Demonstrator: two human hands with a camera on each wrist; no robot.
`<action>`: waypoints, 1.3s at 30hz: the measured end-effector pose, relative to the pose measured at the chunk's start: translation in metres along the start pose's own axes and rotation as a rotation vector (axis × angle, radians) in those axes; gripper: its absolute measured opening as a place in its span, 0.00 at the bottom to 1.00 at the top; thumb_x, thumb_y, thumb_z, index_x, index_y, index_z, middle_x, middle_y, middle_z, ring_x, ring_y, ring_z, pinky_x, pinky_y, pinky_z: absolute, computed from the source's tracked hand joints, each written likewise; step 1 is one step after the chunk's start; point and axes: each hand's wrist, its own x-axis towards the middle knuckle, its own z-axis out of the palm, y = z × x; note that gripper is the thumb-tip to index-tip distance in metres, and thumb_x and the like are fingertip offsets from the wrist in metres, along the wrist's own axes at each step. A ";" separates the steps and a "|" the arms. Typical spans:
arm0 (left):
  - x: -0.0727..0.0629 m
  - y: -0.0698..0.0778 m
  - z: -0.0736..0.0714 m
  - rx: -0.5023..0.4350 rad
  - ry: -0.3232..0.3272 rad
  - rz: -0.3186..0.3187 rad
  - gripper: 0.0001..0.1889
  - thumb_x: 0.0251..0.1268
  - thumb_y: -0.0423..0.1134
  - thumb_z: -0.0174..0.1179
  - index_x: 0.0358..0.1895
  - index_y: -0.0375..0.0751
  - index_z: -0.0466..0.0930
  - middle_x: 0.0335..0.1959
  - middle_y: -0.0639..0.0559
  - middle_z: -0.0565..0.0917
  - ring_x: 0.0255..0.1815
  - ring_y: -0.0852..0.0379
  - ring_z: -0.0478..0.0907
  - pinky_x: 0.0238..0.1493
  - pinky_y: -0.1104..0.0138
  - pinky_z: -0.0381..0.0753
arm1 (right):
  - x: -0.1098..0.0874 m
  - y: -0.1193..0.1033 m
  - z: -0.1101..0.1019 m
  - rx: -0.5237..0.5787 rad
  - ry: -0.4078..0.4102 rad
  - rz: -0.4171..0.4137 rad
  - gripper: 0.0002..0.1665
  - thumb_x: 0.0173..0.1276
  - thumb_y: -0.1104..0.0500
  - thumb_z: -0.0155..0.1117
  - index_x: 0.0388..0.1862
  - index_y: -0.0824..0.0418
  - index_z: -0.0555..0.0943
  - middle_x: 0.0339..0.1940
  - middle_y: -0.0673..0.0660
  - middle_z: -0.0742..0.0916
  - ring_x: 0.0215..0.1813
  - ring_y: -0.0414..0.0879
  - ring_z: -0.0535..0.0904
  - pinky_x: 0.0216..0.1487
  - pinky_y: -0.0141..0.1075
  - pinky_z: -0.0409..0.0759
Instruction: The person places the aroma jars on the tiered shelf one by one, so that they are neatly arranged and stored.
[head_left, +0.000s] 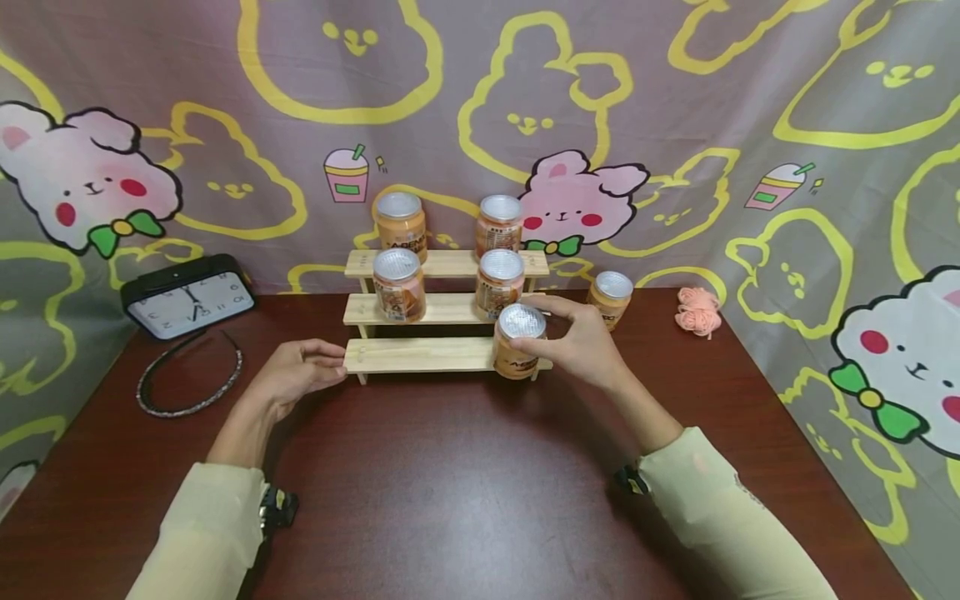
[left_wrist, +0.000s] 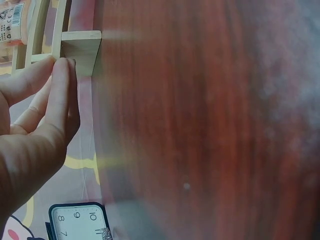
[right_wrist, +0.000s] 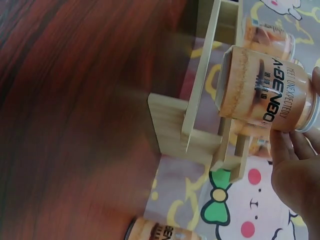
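A three-step wooden display rack (head_left: pixel 420 355) stands on the table. At the left end of its lowest step, my left hand (head_left: pixel 295 375) pinches the board between thumb and fingertips; the left wrist view shows this hand (left_wrist: pixel 47 110) at the board's end. My right hand (head_left: pixel 581 342) grips an orange jar with a silver lid (head_left: pixel 516 354) at the right end of the lowest step. In the right wrist view the jar (right_wrist: pixel 265 90) has its label showing; whether its base touches the board I cannot tell. Two similar jars stand on the middle step and two on the top one.
Another jar (head_left: pixel 611 298) stands on the table right of the rack, with pink yarn (head_left: pixel 698 312) farther right. At the left are a black-framed clock (head_left: pixel 189 298) and a headband (head_left: pixel 190 410). A patterned curtain (head_left: pixel 450 100) hangs behind the table.
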 end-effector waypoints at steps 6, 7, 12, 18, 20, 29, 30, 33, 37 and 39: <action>0.000 0.003 0.000 -0.008 -0.001 0.000 0.22 0.68 0.21 0.59 0.62 0.15 0.66 0.38 0.49 0.85 0.39 0.65 0.82 0.45 0.71 0.86 | 0.003 -0.004 0.010 0.023 -0.022 -0.033 0.30 0.53 0.59 0.85 0.56 0.59 0.86 0.51 0.54 0.88 0.47 0.47 0.82 0.43 0.31 0.82; 0.000 0.003 0.000 -0.009 -0.002 0.000 0.22 0.68 0.21 0.59 0.62 0.15 0.66 0.38 0.50 0.85 0.39 0.65 0.82 0.45 0.72 0.86 | 0.003 -0.004 0.012 0.019 -0.023 -0.038 0.29 0.53 0.59 0.85 0.55 0.59 0.87 0.51 0.53 0.88 0.49 0.47 0.81 0.45 0.33 0.82; 0.001 0.004 0.000 -0.010 -0.001 -0.005 0.22 0.68 0.21 0.59 0.62 0.15 0.67 0.37 0.50 0.84 0.38 0.65 0.82 0.44 0.72 0.86 | 0.006 -0.009 0.021 0.012 -0.030 -0.048 0.29 0.51 0.59 0.85 0.54 0.59 0.87 0.51 0.52 0.89 0.53 0.44 0.82 0.51 0.45 0.84; 0.002 0.003 0.000 -0.008 -0.001 -0.009 0.22 0.68 0.21 0.59 0.62 0.15 0.66 0.37 0.50 0.84 0.38 0.65 0.82 0.44 0.72 0.86 | 0.009 -0.015 0.033 -0.020 -0.048 -0.083 0.30 0.51 0.57 0.86 0.54 0.59 0.87 0.49 0.50 0.89 0.51 0.44 0.82 0.51 0.47 0.84; 0.002 0.002 0.000 -0.010 -0.002 -0.009 0.22 0.68 0.21 0.59 0.62 0.15 0.66 0.37 0.50 0.84 0.38 0.65 0.82 0.43 0.73 0.85 | 0.010 -0.018 0.037 -0.022 -0.055 -0.094 0.30 0.51 0.57 0.86 0.54 0.59 0.86 0.49 0.50 0.89 0.52 0.44 0.82 0.53 0.45 0.83; 0.003 -0.001 -0.002 -0.009 -0.002 -0.013 0.22 0.68 0.21 0.59 0.62 0.16 0.67 0.38 0.50 0.84 0.38 0.64 0.82 0.44 0.72 0.86 | 0.017 -0.032 0.053 0.025 -0.078 -0.088 0.33 0.51 0.56 0.86 0.56 0.63 0.86 0.51 0.54 0.89 0.55 0.46 0.82 0.58 0.43 0.81; 0.003 -0.001 -0.002 -0.008 -0.001 -0.015 0.22 0.68 0.21 0.60 0.62 0.16 0.67 0.38 0.50 0.84 0.38 0.64 0.82 0.44 0.72 0.86 | 0.018 -0.033 0.055 0.029 -0.080 -0.090 0.33 0.51 0.56 0.86 0.56 0.63 0.86 0.51 0.54 0.88 0.55 0.46 0.82 0.57 0.43 0.82; 0.003 -0.002 -0.002 -0.006 -0.004 -0.018 0.23 0.68 0.22 0.59 0.63 0.17 0.67 0.38 0.50 0.84 0.39 0.65 0.82 0.45 0.71 0.86 | 0.021 -0.036 0.061 0.030 -0.078 -0.092 0.33 0.51 0.56 0.86 0.56 0.63 0.86 0.51 0.54 0.88 0.54 0.45 0.82 0.57 0.41 0.82; 0.003 -0.001 -0.002 -0.003 -0.006 -0.022 0.23 0.68 0.21 0.59 0.63 0.17 0.66 0.39 0.50 0.84 0.39 0.64 0.82 0.45 0.71 0.86 | 0.024 -0.039 0.070 0.026 -0.050 -0.096 0.31 0.52 0.57 0.85 0.55 0.64 0.86 0.50 0.54 0.89 0.51 0.44 0.83 0.54 0.39 0.83; 0.002 -0.001 -0.002 0.000 -0.005 -0.023 0.23 0.68 0.21 0.59 0.63 0.17 0.67 0.39 0.50 0.84 0.39 0.64 0.82 0.45 0.71 0.86 | 0.026 -0.041 0.076 0.038 -0.031 -0.098 0.30 0.52 0.59 0.85 0.55 0.65 0.86 0.48 0.55 0.89 0.49 0.44 0.84 0.51 0.39 0.85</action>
